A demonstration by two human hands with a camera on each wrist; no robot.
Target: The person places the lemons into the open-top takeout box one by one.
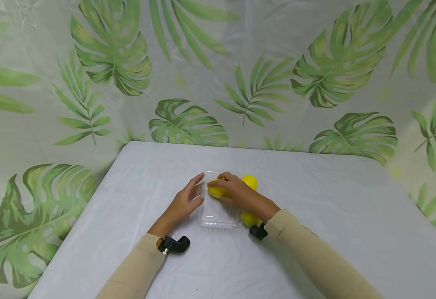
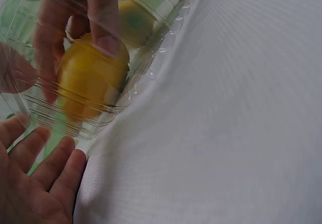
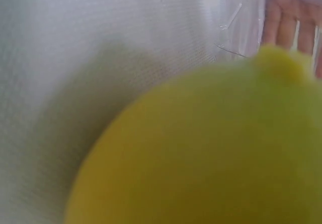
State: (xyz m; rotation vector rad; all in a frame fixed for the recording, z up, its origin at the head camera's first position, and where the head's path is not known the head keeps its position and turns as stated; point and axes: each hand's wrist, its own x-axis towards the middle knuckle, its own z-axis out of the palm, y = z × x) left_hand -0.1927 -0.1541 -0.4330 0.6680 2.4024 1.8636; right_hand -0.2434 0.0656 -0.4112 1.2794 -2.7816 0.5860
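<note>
My right hand [image 1: 242, 194] grips a yellow lemon [image 1: 216, 190] from above, its fingers and thumb around the fruit, within the outline of a clear plastic container [image 1: 215, 216]. Through the clear wall, the left wrist view shows the held lemon [image 2: 93, 78] low, close to the container's ridged end. My left hand [image 1: 182, 203] is at the container's left side, fingers extended and fingertips right at the wall. Two more lemons lie by the container's right side, one farther back [image 1: 250, 181] and one nearer [image 1: 249, 219], partly covered by the right forearm and wrist.
A white cloth covers the table [image 1: 333, 199]. Behind it hangs a leaf-printed curtain [image 1: 203, 83]. Each wrist wears a black camera, the left one [image 1: 176, 244] just above the cloth. A lemon [image 3: 211, 153] looms large in the right wrist view.
</note>
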